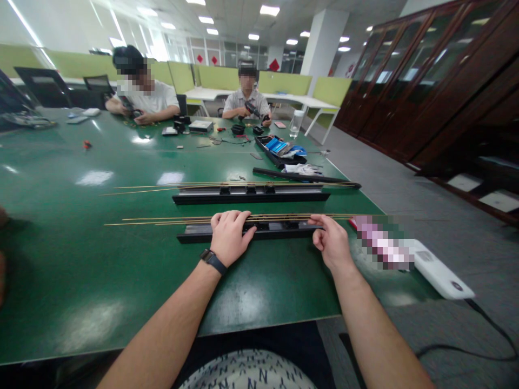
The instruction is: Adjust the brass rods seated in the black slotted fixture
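A long black rail [194, 237] with a pale metal inner channel lies crosswise in front of me. Several thin gold-coloured rods [162, 219] run along its far side and stick out past both ends. My left hand [232, 233], with a dark watch on the wrist, grips over the rail left of its middle, fingers across the rods and thumb apart on the near side. Toward the rail's right end is my right hand [333, 242]; its index finger stretches to the rods while the other fingers curl loosely. Its thumb stays apart from the index finger.
A second black rail [251, 199] with similar rods lies beyond, and a black bar [304, 177] behind it. A black tray [279, 156] holds blue packs. A white device [440, 270] with a cable sits at the right edge. Two people [247, 100] work across the green table [101, 281].
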A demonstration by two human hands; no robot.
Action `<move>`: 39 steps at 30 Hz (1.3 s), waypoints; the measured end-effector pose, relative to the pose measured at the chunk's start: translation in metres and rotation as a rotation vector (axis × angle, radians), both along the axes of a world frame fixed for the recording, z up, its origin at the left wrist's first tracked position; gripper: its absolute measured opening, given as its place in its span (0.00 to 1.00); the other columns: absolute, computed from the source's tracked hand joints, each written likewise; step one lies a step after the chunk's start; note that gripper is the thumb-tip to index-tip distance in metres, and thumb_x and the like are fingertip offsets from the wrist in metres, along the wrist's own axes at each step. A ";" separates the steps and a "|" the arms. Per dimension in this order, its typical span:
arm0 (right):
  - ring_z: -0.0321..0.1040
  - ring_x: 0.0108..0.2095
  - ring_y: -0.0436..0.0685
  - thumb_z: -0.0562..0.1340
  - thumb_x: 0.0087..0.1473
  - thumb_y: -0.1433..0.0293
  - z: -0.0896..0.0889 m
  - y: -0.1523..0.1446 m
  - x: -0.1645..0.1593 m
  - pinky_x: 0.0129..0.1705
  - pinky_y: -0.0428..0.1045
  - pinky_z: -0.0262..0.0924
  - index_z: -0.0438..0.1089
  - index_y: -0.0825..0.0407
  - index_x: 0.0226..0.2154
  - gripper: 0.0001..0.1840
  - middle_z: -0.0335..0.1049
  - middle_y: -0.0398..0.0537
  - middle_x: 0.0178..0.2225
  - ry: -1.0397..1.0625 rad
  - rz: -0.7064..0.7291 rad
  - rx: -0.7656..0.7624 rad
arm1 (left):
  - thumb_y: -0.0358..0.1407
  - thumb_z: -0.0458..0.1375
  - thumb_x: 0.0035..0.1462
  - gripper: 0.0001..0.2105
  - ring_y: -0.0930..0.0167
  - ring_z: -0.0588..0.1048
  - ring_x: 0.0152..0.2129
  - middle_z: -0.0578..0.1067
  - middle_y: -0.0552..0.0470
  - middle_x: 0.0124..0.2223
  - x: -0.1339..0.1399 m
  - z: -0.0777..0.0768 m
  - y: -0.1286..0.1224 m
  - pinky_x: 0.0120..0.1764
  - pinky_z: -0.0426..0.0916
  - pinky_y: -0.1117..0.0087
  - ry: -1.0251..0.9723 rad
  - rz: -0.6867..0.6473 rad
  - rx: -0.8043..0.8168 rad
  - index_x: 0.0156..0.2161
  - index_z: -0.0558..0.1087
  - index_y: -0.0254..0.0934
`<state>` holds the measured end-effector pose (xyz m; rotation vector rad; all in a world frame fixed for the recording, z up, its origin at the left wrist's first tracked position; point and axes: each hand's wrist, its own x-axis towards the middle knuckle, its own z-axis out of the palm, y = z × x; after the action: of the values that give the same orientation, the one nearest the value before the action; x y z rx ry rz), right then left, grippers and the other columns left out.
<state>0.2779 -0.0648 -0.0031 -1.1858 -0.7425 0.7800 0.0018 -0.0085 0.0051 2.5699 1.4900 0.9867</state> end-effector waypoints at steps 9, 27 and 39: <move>0.60 0.13 0.43 0.67 0.55 0.54 0.000 0.000 -0.002 0.10 0.41 0.40 0.78 0.55 0.38 0.20 0.78 0.53 0.37 -0.020 0.047 -0.024 | 0.43 0.60 0.64 0.15 0.60 0.74 0.50 0.79 0.46 0.50 0.000 0.000 0.000 0.55 0.56 0.53 -0.003 -0.004 0.011 0.54 0.73 0.44; 0.59 0.13 0.43 0.67 0.54 0.56 0.000 0.001 0.001 0.10 0.42 0.40 0.79 0.55 0.36 0.18 0.77 0.51 0.35 0.000 -0.054 -0.019 | 0.43 0.59 0.64 0.15 0.59 0.74 0.50 0.79 0.46 0.50 -0.001 -0.001 0.000 0.55 0.56 0.53 0.001 -0.002 0.009 0.54 0.73 0.44; 0.60 0.13 0.43 0.67 0.54 0.54 0.001 -0.001 -0.002 0.10 0.42 0.39 0.78 0.53 0.38 0.19 0.78 0.52 0.37 -0.043 0.033 -0.049 | 0.44 0.59 0.64 0.16 0.58 0.73 0.50 0.79 0.45 0.50 0.000 -0.001 0.001 0.55 0.56 0.52 0.005 0.000 0.004 0.54 0.73 0.45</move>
<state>0.2761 -0.0658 -0.0023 -1.2404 -0.7836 0.8064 0.0016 -0.0079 0.0037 2.5765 1.4914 0.9854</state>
